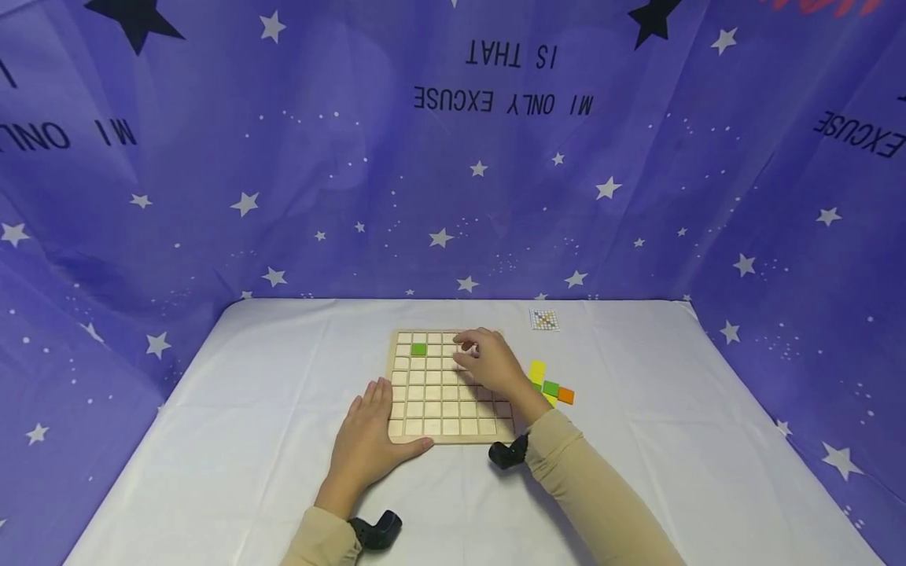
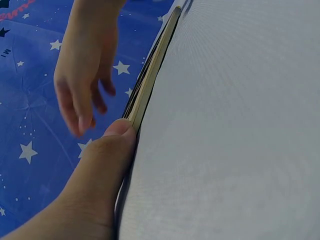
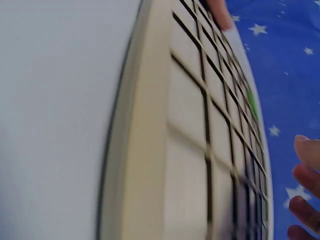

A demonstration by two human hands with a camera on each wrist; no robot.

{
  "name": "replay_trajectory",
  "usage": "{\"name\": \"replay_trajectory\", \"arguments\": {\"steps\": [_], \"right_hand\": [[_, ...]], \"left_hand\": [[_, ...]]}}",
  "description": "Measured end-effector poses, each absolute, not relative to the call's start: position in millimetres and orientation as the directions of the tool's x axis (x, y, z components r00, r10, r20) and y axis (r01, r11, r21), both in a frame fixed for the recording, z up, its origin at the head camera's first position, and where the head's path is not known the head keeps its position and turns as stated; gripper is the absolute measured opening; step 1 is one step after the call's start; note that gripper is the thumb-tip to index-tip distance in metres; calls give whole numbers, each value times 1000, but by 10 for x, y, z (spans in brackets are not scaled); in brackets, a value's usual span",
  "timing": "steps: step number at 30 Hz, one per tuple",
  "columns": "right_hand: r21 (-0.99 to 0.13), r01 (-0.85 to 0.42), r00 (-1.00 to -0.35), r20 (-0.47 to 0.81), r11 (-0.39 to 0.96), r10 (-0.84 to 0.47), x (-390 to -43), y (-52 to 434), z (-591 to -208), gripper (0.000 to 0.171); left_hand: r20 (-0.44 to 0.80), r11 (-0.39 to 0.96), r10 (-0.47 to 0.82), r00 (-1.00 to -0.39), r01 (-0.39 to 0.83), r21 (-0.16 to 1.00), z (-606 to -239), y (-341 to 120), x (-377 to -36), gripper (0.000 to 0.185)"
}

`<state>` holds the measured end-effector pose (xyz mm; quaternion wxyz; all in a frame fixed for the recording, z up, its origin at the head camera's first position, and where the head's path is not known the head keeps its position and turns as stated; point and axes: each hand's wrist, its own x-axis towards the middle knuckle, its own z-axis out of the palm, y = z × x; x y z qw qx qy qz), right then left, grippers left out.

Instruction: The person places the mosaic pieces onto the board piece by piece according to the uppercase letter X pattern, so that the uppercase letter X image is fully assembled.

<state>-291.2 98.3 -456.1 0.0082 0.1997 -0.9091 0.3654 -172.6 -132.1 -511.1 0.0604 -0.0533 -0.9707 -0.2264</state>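
Grid board [image 1: 446, 393]: pale unfinished-looking wood, matt, smooth, with dark grooves between its squares. Tablecloth [image 1: 637, 472] under the board: white cloth, matt, fine weave. Backdrop [image 1: 453, 196] behind the board: purple printed fabric, faint sheen, softly creased. Tiles [image 1: 550, 385] right of the board: flat, matt, coloured. Sleeves [image 1: 594, 487]: beige knit cloth.

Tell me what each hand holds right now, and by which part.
Left hand lies flat, thumb pressing the wooden grid board's near-left corner. Right hand hovers over the far cells; whether it pinches a tile cannot be told.
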Motion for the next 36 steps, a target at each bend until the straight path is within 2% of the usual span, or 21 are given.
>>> {"name": "replay_trajectory", "arguments": {"steps": [11, 17, 23, 36], "right_hand": [[-593, -290, -955, 130, 751, -267, -2783, 1863, -4523, 37], [-557, -185, -981, 61, 810, -183, -2712, 2236, -4550, 36], [-527, -131, -987, -12, 840, -161, -2658, 2431, -4631, 35], [-545, -163, -984, 31, 822, -175, -2597, 2499, -4793, 17]], "left_hand": [[164, 893, 78, -983, 142, 428, -5087, -1312, -1718, 132], [184, 888, 72, -980, 147, 435, -5085, -1299, -1708, 131], [162, 889, 66, -984, 132, 439, -5078, -1296, -1701, 132], [160, 891, 64, -985, 129, 435, -5110, -1305, -1712, 134]]}}
